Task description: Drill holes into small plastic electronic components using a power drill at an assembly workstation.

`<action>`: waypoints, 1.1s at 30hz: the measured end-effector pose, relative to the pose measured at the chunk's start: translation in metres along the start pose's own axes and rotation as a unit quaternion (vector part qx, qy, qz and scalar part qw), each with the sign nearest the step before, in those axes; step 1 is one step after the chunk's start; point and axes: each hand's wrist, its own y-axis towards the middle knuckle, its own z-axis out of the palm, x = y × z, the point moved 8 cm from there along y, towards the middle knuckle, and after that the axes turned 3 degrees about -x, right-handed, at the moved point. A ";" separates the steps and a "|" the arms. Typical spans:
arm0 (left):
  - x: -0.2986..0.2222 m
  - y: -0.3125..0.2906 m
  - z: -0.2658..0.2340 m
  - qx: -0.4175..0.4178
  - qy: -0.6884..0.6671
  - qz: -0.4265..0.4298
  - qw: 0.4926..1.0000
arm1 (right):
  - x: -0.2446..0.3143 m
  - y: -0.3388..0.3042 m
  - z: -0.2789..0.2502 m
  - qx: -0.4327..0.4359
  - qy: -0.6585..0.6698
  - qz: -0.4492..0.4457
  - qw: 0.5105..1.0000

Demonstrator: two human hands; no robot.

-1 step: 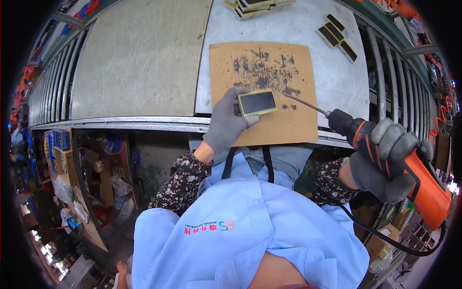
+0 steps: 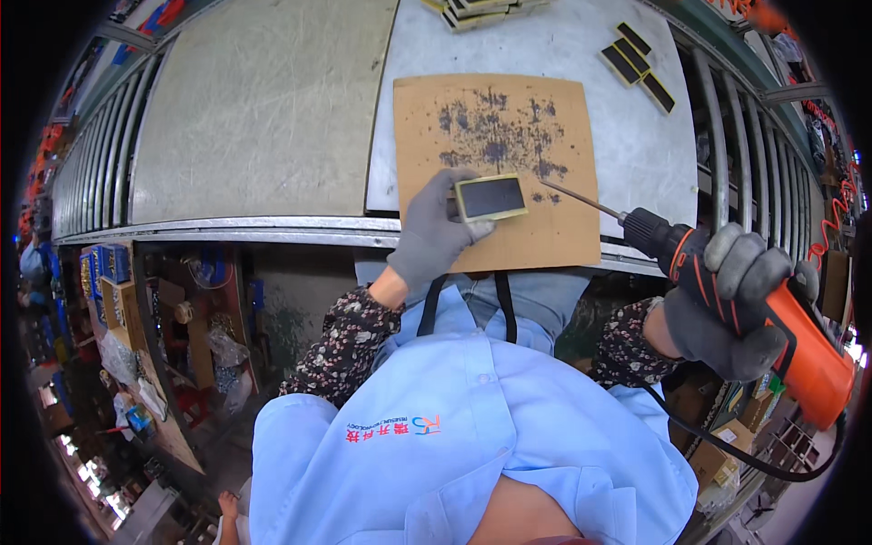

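Dark-speckled cardboard (image 2: 563, 238) lies on a pale bench (image 2: 263, 118) between metal bars (image 2: 712, 136); blue boxes (image 2: 114, 263) stand left — left hand (image 2: 429, 222) grips a block (image 2: 491, 198), right hand (image 2: 734, 304) a drill (image 2: 804, 354).

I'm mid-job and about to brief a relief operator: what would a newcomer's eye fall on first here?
Probably the orange-and-black power drill in the right grip, at the picture's right, its long thin bit pointing left over the cardboard sheet. Next, near the centre, the dark, yellow-edged block in the left grip, with dark specks scattered on the cardboard beyond it.
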 end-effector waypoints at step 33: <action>0.011 0.023 0.045 -0.082 0.356 0.056 0.929 | -0.066 -0.007 -0.006 -0.029 -0.079 0.140 0.987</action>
